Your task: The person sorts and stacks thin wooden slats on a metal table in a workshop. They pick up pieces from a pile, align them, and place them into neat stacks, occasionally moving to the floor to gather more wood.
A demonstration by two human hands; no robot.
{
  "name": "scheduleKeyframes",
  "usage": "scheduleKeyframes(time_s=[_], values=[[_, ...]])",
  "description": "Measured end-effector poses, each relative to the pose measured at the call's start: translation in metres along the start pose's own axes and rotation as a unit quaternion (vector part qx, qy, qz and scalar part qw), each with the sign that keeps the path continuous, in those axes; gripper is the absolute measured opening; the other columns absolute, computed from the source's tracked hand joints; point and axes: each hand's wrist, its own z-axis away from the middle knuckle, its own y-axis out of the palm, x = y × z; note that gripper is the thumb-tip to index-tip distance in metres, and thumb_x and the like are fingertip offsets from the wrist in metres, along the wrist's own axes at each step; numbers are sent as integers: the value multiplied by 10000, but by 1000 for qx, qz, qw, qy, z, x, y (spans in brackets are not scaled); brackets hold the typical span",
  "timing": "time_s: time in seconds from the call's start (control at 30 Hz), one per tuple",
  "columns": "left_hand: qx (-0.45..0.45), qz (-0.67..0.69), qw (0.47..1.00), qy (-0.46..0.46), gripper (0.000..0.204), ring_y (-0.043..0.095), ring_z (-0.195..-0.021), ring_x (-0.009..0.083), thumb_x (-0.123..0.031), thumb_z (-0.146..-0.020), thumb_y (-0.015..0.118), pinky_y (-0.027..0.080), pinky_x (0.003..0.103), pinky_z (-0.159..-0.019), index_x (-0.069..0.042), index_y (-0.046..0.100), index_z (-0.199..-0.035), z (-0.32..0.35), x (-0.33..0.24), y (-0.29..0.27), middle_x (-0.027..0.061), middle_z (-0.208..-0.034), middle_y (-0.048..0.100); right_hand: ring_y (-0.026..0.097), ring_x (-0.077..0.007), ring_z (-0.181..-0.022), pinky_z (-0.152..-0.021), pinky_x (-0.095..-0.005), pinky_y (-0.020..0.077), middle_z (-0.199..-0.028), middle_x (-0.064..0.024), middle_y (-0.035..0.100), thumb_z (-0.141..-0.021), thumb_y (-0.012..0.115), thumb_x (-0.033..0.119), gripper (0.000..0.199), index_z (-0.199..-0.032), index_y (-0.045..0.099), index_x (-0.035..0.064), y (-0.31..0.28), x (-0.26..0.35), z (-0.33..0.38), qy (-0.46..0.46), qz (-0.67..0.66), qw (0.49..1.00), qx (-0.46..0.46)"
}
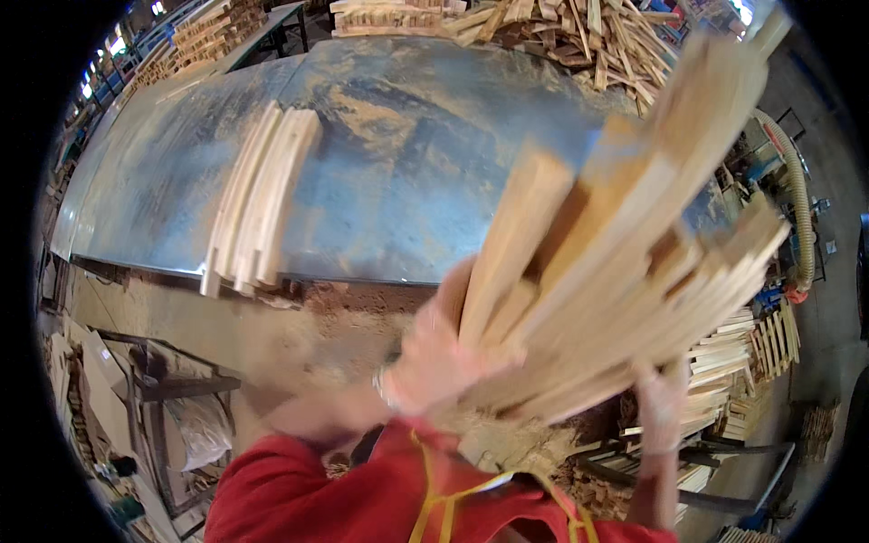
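Nearest: red sleeve (299, 502) and yellow apron straps (444, 507) of the person at the lower edge

Left hand (439, 357), blurred, wrapped around the near end of a bundle of wooden slats (615, 262); watch or band at the wrist. Right hand (661, 407) cupped under the bundle's lower right edge, fingers closed on the slats from below

Bundle: pale raw timber, flat narrow strips, rough-sawn, uneven lengths, held tilted, fanning up and away to the right, far ends near the top edge

Low left: dark metal frame (172, 398) with a pale sack or sheet slumped in it; contents cannot be told. Low right: stacked slats on a rack (733, 362), same pale wood

Middle: big metal sheet table (407, 181), dull blue-grey, scuffed, dusted with sawdust. On its near left edge a small stack of slats (258, 204), ends overhanging the edge, well apart from the hands

Right: ribbed flexible hose (801, 208), beige

Far: loose heap of wood offcuts (579, 36) behind the table; more stacked timber (208, 32) far left
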Motion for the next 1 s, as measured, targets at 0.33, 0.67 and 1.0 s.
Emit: scheduleKeyframes(time_s=[0.33,0.67,1.0], values=[[60,259,925,272,727,634,-1169,169,-44,-901,803,565,353,-957,-65,437,-1529,-204,-171,-170,70,-1326,646,629,-139,-1012,-912,-298,501,-1152,-95,720,-898,830,289,520,-1255,661,-49,66,259,-176,-226,-24,971,-68],[-24,-115,989,89,934,556,-1356,330,-418,-803,862,492,428,-1107,-121,401,-1559,-251,77,-213,155,-1464,553,670,-265,-1114,-1009,-394,533,-1194,-100,729,-892,860,265,513,-1308,669,33,205,71,-253,-229,113,961,109],[66,-621,781,-30,676,497,-1414,340,-218,-1001,576,466,454,-1098,-110,319,-1616,-100,162,-192,108,-1580,457,418,-288,-1516,-1288,-444,346,-1616,-164,465,-1021,546,131,626,-1608,359,25,224,-32,-122,-166,309,880,321]])
